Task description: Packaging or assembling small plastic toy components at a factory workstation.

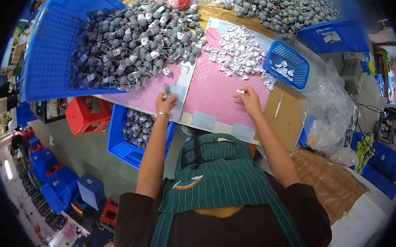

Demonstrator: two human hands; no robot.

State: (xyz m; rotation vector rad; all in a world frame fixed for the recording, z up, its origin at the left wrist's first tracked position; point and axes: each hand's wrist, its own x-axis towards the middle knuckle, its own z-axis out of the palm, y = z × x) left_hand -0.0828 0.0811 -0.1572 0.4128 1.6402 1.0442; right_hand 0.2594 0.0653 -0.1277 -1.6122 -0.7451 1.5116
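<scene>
My left hand (165, 103), with bangles at the wrist, is closed on a small grey figure piece (167, 88) over the pink work mat (212, 94). To its right, my right hand (250, 100) pinches a small white piece (241, 91) between thumb and fingertips. Beyond the right hand lies a heap of white pieces (239, 51). Past the left hand, many grey round-headed pieces (133, 49), some with white parts on them, spill from a tilted blue crate (49, 50). The two hands are apart.
A blue basket (299, 75) holding a few white pieces stands right of the heap. Near my right forearm, a thin white-handled tool (278, 107) lies on cardboard (291, 124). Below the table's left edge are a blue bin (122, 149) of grey pieces and a red stool (80, 115).
</scene>
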